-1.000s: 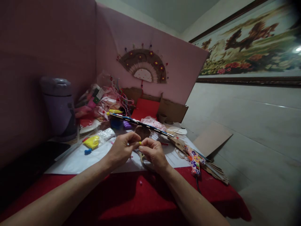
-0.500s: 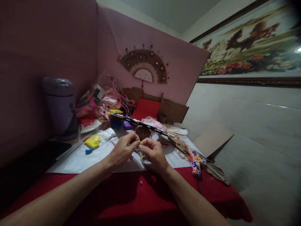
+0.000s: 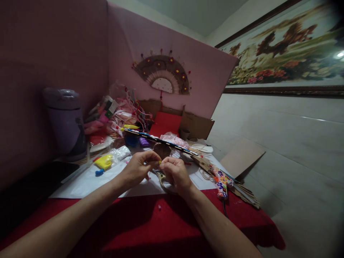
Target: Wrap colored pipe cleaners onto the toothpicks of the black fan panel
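My left hand point(image 3: 142, 165) and my right hand point(image 3: 176, 173) meet fingertip to fingertip over the white paper, both closed in a pinch. Between them shows a tiny yellow piece of clay point(image 3: 160, 162), mostly covered by the fingers. Beneath my right hand lie scissors point(image 3: 162, 179), partly hidden. Just beyond the hands a long dark strip point(image 3: 158, 139) with blue and white bits along it stretches across, above a brown round thing point(image 3: 161, 150). To the left rests a bag of yellow clay point(image 3: 104, 162) with a blue lump point(image 3: 99, 172) beside it.
A purple flask point(image 3: 64, 123) stands at the left. Pink ribbons and packets point(image 3: 123, 114) are heaped behind. On the right, a floral-patterned glue gun point(image 3: 222, 183) with a black cord lies by cardboard strips point(image 3: 247, 195). A decorated fan point(image 3: 162, 75) hangs on the pink board point(image 3: 204, 68).
My fingertips shift slightly around the yellow clay, and the right fingers curl in a little more. The whole view drifts slightly; the things on the table stay put.
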Action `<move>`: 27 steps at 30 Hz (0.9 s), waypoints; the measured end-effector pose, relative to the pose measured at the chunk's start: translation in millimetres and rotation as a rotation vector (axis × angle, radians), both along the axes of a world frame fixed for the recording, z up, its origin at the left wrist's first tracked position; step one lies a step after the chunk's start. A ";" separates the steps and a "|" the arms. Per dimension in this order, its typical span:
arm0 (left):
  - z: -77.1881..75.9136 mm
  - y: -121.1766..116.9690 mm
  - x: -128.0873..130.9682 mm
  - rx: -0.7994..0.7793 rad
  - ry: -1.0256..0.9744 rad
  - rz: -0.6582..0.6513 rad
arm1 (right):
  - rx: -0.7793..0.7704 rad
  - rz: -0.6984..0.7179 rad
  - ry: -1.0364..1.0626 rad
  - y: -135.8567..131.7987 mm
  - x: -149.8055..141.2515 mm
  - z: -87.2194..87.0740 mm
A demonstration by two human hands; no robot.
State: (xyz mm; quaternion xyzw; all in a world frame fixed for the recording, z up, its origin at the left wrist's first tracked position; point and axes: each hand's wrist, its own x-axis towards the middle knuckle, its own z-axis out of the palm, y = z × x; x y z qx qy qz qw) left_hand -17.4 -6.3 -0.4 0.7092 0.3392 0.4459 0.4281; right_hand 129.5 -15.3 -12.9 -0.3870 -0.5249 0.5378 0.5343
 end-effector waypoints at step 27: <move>7.6 0.6 -4.6 -0.145 -0.026 -0.154 | -0.055 0.097 0.099 -1.1 3.7 6.3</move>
